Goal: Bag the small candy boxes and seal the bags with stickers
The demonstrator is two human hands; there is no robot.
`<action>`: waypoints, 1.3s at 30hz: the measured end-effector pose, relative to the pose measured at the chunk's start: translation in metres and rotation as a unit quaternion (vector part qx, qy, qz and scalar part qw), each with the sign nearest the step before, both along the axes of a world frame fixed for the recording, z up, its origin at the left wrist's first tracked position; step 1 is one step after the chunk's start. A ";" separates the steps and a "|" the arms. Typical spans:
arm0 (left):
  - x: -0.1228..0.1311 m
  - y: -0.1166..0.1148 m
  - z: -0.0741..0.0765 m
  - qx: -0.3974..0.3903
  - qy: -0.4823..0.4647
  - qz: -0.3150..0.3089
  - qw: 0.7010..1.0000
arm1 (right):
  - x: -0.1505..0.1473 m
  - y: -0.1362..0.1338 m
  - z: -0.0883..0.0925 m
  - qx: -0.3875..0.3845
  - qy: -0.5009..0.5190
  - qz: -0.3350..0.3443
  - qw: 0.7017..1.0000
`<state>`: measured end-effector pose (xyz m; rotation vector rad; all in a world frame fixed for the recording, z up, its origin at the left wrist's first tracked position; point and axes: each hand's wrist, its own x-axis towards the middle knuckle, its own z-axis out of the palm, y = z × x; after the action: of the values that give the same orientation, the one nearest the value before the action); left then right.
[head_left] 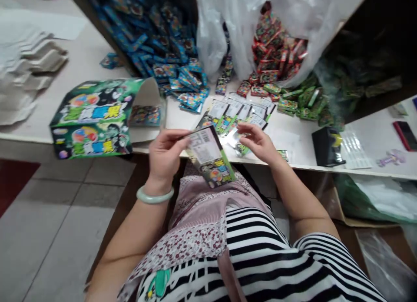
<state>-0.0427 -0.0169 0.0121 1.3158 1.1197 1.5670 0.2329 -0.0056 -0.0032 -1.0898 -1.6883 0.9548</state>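
My left hand [167,152], with a pale green bangle on the wrist, pinches the upper left edge of a printed packet [213,158]. The packet is dark with a green side, a pale label panel and a barcode, and it hangs tilted in front of the table edge. To its right, my right hand [257,143] is held with thumb and fingers apart, above the table's front edge. Just beyond both hands lie several similar packets [224,115] fanned out and overlapping. Something clear and shiny lies near my right fingertips; I cannot tell whether they touch it.
A green printed box [94,119] lies open at left, small packs inside. Behind are piles of blue packs [189,84], red packs [276,50] in a clear bag and green packs [306,97]. A black holder [327,146] and red phone [405,136] are at right.
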 end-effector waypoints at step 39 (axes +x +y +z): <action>0.037 -0.001 0.002 -0.011 0.100 -0.176 0.979 | -0.032 0.047 0.058 -0.193 -0.086 0.191 0.959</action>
<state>-0.0054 -0.0181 0.0143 1.5858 0.9539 1.1799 0.2012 0.0412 0.0551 -1.1399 -1.9491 1.5231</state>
